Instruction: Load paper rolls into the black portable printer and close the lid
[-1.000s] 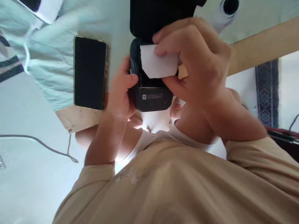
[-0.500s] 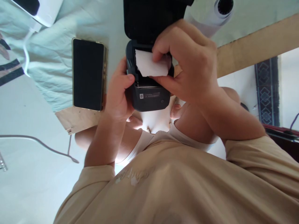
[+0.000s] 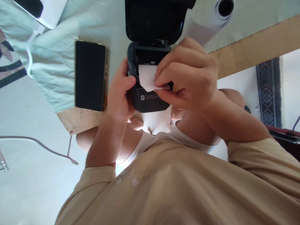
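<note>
A small black label printer [image 3: 150, 104] is held over the table's front edge, its black lid [image 3: 153, 25] swung fully back. My left hand [image 3: 122, 93] grips the printer's left side, thumb on the upper rim. Between the thumb and fingers of my right hand [image 3: 187, 75] is the edge of a white paper strip [image 3: 147, 76]. The strip lies across the printer's open compartment and reaches its front lip. Whether the paper comes from a roll inside is hidden by my right fingers.
A dark-screened smartphone [image 3: 90, 75] lies left of the printer on a pale green cloth [image 3: 58, 68]. At the back right stands a roll of white material [image 3: 215, 23] with a dark core. A white device [image 3: 50, 12] with a cable sits far left. Wooden board edges [image 3: 248, 39] border the cloth.
My right hand has drawn the paper toward me, from the compartment's middle to the front lip. More of the compartment's back and the lid shows. My left hand keeps its hold.
</note>
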The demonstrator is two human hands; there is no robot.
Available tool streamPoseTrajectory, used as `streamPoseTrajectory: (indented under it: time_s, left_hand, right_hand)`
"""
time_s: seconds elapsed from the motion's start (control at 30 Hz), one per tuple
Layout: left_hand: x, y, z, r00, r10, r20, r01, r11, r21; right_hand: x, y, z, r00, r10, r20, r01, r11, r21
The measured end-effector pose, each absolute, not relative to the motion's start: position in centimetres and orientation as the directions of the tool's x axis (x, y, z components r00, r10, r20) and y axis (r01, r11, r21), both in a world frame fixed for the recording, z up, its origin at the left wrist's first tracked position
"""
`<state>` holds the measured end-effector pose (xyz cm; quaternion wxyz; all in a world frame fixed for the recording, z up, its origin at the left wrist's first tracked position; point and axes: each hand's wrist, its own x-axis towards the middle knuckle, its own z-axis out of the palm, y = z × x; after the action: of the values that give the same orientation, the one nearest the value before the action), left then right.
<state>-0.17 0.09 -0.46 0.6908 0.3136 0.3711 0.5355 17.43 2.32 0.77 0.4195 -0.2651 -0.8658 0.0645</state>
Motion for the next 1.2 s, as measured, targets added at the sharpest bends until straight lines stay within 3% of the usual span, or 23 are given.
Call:
streamPoseTrajectory:
  time_s: [0.43,0.63,0.77,0.97,1.2]
  left_hand:
    - [-0.8,-0.5,-0.7,0.151,0.98,-0.127,-0.407,0.178,0.896]
    - [-0.9,-0.4,-0.8,0.24,0.97,-0.026,-0.414,0.126,0.902]
    - [-0.9,-0.4,-0.9,0.204,0.979,-0.009,-0.411,0.094,0.907]
    - [-1.1,-0.4,-1.1,0.195,0.981,0.005,-0.386,0.072,0.92]
    - [-1.2,-0.3,-0.9,0.201,0.979,0.01,-0.327,0.057,0.943]
  right_hand:
    - [18.3,1.5,1.2,-0.565,0.562,0.604,0.386,0.827,-0.408]
    - [18.1,1.8,1.0,-0.48,0.705,0.522,0.516,0.708,-0.482]
    - [18.0,1.5,1.2,-0.523,0.715,0.463,0.539,0.699,-0.47]
    - [18.2,1.8,0.9,-0.464,0.722,0.514,0.507,0.692,-0.514]
    - [18.4,2.2,0.7,-0.489,0.709,0.509,0.534,0.704,-0.469]
